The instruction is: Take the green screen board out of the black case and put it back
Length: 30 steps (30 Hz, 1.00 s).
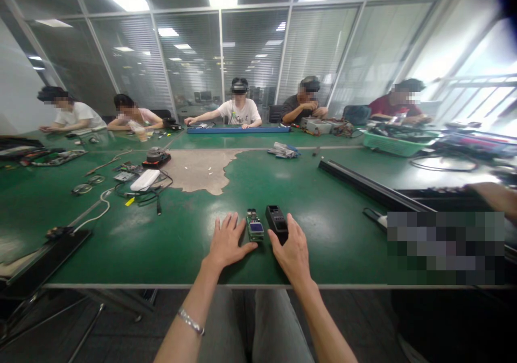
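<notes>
Near the front edge of the surface [141, 255], left hand [228, 244] and right hand [293, 250], fingers parted and empty, should move gently beside circuit board [255, 227] and black casing [275, 217].

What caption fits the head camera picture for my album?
Left hand beside a circuit board with a small screen, right hand by a black case, at a green table.

Hands [228, 242] flank a circuit board [255, 227] and black case [276, 218], the right [292, 247] apparently touching the case

Green table [161, 250] bears circuit board [255, 229]; black casing [276, 218]
</notes>
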Each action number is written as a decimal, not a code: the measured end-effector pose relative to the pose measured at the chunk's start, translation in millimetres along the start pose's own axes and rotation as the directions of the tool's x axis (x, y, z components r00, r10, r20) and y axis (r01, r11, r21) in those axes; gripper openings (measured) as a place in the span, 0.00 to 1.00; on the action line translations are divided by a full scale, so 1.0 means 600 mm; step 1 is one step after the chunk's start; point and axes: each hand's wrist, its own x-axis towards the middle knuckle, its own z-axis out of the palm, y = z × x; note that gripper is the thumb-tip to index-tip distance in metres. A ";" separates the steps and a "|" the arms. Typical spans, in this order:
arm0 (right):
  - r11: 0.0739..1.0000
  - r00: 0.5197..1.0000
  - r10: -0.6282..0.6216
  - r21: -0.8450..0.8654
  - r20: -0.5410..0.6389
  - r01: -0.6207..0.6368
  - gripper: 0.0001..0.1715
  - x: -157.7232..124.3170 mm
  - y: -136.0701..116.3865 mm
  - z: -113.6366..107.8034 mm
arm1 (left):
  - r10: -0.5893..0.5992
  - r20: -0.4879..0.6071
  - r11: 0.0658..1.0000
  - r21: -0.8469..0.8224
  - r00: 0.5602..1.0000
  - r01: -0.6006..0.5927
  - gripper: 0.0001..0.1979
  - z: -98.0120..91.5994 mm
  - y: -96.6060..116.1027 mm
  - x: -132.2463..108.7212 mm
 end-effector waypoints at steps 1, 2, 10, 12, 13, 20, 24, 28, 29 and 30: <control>1.000 1.000 0.000 -0.001 -0.002 0.000 0.43 0.000 -0.001 -0.001 | 0.003 -0.003 1.000 0.000 1.000 -0.003 0.42 -0.001 0.000 0.000; 1.000 1.000 -0.001 -0.004 -0.003 0.001 0.43 0.000 -0.002 -0.001 | 0.005 -0.006 1.000 0.001 1.000 -0.005 0.42 -0.001 0.001 -0.001; 0.998 0.999 -0.044 -0.047 0.028 0.046 0.36 -0.004 0.004 0.002 | 0.002 0.014 1.000 0.013 1.000 -0.002 0.40 -0.002 0.002 -0.002; 0.998 0.999 -0.040 -0.053 0.036 0.042 0.35 -0.007 0.004 0.002 | 0.004 0.020 1.000 0.011 1.000 -0.005 0.40 -0.003 0.003 -0.002; 0.998 0.998 -0.039 -0.054 0.039 0.041 0.35 -0.008 0.004 0.002 | 0.007 0.020 1.000 0.010 1.000 -0.007 0.40 -0.003 0.003 -0.002; 0.998 0.999 -0.041 -0.041 0.010 0.042 0.38 -0.007 -0.011 -0.009 | 0.007 0.020 1.000 0.007 1.000 -0.007 0.40 -0.005 0.003 -0.002; 0.997 0.998 -0.064 -0.033 -0.011 0.064 0.39 -0.004 -0.014 -0.011 | 0.005 0.019 1.000 0.011 1.000 -0.005 0.41 -0.003 0.002 -0.002; 0.996 0.997 -0.078 -0.047 -0.006 0.078 0.38 -0.003 -0.009 -0.007 | 0.011 0.019 1.000 0.011 1.000 -0.011 0.41 -0.001 0.000 -0.002; 0.996 0.997 -0.079 -0.050 -0.002 0.079 0.37 -0.003 -0.008 -0.005 | 0.012 0.017 1.000 0.009 1.000 -0.012 0.41 0.000 0.000 -0.002; 0.995 0.997 -0.080 -0.053 0.005 0.080 0.37 -0.003 -0.007 -0.005 | 0.013 0.015 1.000 0.007 1.000 -0.013 0.41 0.000 -0.001 -0.002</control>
